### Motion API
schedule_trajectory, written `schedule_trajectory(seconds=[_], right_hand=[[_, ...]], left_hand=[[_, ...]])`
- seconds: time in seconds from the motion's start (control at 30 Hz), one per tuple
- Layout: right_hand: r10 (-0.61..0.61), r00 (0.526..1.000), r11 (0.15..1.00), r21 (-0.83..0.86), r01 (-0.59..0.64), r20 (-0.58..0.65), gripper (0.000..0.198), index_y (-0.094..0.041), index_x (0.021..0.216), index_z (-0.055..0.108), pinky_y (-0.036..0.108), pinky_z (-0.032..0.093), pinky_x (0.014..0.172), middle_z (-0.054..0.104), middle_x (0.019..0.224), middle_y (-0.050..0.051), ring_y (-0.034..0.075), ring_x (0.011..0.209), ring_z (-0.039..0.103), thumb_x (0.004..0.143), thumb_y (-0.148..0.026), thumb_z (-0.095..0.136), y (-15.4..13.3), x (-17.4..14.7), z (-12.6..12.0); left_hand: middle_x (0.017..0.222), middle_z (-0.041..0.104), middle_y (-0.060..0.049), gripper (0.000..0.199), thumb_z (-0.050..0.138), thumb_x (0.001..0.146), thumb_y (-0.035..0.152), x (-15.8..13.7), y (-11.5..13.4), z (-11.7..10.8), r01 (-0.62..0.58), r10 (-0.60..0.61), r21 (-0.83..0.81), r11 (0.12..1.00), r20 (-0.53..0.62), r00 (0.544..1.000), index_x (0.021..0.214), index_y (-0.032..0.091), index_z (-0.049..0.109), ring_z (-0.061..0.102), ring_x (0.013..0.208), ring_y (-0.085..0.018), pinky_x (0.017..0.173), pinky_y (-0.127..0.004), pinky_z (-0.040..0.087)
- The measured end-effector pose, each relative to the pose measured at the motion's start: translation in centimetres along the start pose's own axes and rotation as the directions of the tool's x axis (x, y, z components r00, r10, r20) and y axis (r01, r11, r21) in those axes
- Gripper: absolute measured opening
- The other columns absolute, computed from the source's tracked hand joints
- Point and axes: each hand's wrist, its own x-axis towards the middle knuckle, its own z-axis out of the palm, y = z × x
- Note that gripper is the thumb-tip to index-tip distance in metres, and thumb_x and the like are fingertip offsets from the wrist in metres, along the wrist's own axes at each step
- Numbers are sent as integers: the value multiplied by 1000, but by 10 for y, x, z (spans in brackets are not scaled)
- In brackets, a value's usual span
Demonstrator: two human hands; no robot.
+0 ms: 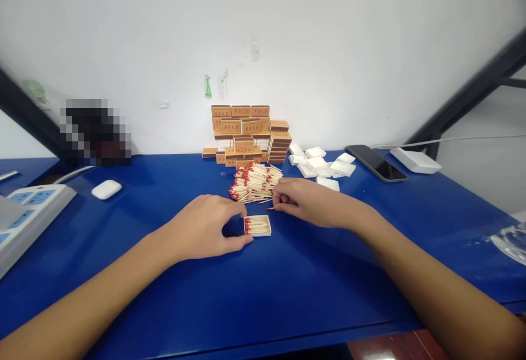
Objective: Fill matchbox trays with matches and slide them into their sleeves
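A small white matchbox tray lies on the blue table, partly filled with red-tipped matches. My left hand grips its left end between thumb and forefinger. Behind the tray is a heaped pile of loose matches. At the pile's right front edge, my right hand has its fingers curled in a pinch. A single match sticks out to the left from those fingertips, its red head outward; the rest of it is hidden by the fingers.
Stacked orange matchboxes stand against the wall behind the pile. Several white trays lie in a jumble to their right, near a phone and a white box. On the left are a white earbud case and a power strip.
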Motion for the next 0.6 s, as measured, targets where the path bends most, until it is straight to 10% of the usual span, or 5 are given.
schedule_trajectory(seconds=[0.6], right_hand=[[-7,996,999,-47,3,-88,7,-17,94,63,30,42,75,62,100,5,17,87,56,100,-14,61,-8,6,7]], left_hand=[[69,63,2,29,67,91,49,0,2,-2,10,-10,1,1000,3,1000,99,21,73,55,59,-15,58,-28,36]])
